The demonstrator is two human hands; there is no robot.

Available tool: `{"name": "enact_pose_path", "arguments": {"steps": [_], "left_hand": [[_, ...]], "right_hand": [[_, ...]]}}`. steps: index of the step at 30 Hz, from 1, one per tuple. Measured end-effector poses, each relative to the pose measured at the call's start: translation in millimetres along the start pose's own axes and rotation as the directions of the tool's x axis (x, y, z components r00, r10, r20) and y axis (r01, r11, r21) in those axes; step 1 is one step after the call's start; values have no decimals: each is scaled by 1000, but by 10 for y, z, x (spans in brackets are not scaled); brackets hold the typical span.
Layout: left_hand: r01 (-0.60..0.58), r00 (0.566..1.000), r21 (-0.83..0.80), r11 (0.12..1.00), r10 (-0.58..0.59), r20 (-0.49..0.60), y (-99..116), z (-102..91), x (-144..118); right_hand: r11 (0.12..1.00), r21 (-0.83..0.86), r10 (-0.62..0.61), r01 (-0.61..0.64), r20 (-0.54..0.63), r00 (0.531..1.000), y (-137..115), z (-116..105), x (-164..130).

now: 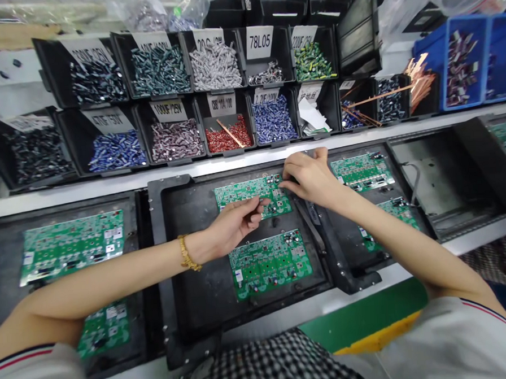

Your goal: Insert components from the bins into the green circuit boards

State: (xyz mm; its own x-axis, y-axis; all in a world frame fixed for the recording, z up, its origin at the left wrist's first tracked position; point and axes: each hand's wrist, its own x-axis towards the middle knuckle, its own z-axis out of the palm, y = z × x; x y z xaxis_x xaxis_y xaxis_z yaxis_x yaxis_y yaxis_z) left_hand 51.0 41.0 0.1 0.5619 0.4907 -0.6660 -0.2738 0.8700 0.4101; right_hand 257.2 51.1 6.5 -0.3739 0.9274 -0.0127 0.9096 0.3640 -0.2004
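My left hand (238, 224), with a gold bracelet on the wrist, hovers over the lower part of the upper green circuit board (244, 189). Its thumb and fingers are pinched together around something too small to name. At that board's upper right corner is my right hand (309, 175), fingers bent and closed, their tips close to the small components there. Whatever they hold is hidden. A second green circuit board (269, 265) lies nearer to me in the same black tray (194, 294).
Black bins of loose components, such as blue capacitors (272, 119) and red parts (228, 135), line the back. Neighbouring trays carry more circuit boards (75, 238) on the left and a board (362, 172) on the right. A blue bin (435, 61) stands at the back right.
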Motion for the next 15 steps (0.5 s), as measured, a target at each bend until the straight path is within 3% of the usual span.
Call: {"name": "enact_pose_path", "arguments": {"steps": [4,6,8,9,10,11,12,13,14,15], "left_hand": [[-10,1000,15,1000,9,26,-92,38,-43],[-5,997,100,995,-2,72,-55,55,-26],[-85,993,261,962,61,100,150,68,89],[-192,981,353,916,170,93,330,74,191],[-327,942,457,827,325,85,558,82,319],[-486,833,551,679,550,57,821,91,463],[-583,696,653,483,712,95,1101,101,612],[-591,566,766,253,807,171,1377,111,755],[-519,483,853,51,841,243,1629,121,882],[-497,455,868,-4,851,264,1841,132,986]], "right_hand": [[951,308,-22,27,-19,1000,-303,-117,-145],[934,352,-56,60,-22,998,-364,-170,-190],[941,336,-27,48,-67,997,-337,-207,-214],[945,324,-2,33,-95,995,-301,-216,-219],[949,314,21,18,-120,993,-259,-218,-221],[952,305,36,8,-139,990,-218,-210,-219],[955,297,40,5,-145,989,-183,-195,-215],[956,292,36,7,-141,989,-157,-172,-211],[957,290,27,12,-129,991,-140,-145,-208],[958,288,17,17,-114,993,-132,-117,-210]]}}
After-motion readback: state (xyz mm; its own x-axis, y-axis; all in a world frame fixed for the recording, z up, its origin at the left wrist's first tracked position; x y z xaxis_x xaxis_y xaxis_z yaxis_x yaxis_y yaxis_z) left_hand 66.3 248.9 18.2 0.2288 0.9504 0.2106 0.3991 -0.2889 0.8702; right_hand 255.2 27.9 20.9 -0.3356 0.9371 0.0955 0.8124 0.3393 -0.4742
